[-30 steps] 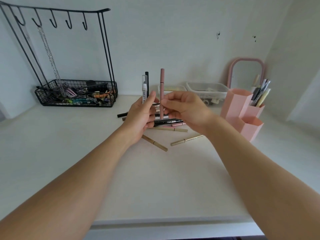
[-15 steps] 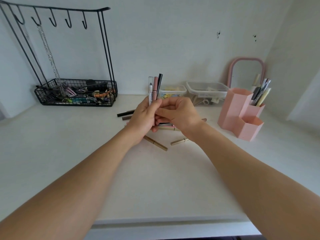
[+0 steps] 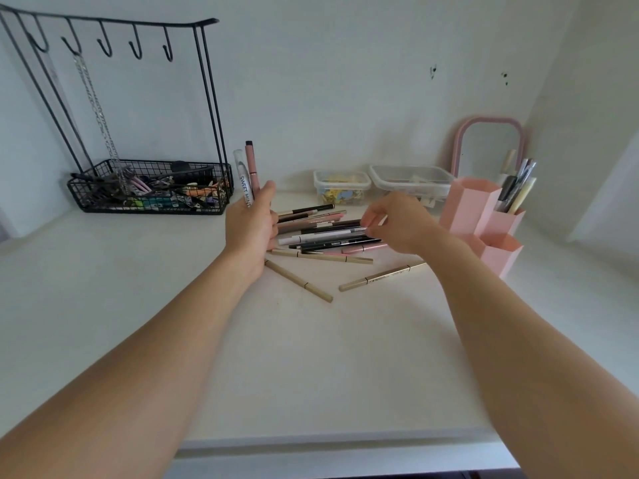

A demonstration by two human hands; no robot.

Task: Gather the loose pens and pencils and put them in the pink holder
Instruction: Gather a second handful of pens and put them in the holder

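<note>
Clearly the gathering step is under way: the left hand (image 3: 250, 224), left of centre, grips two upright sticks, a clear-capped white marker (image 3: 243, 179) lettered "SWEET MINT" and a slim pink pen (image 3: 252, 167). The right hand (image 3: 397, 223) pinches the end of a pen in the loose pile of pens and pencils (image 3: 325, 233) mid-frame. Next, probably, lifting it into the bundle; the pink hexagonal plastic holder (image 3: 473, 209) stands at right.

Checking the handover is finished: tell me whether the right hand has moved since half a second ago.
Yes. The right hand has left the left hand and moved right, toward the pink holder, reaching over the loose pens.
</note>
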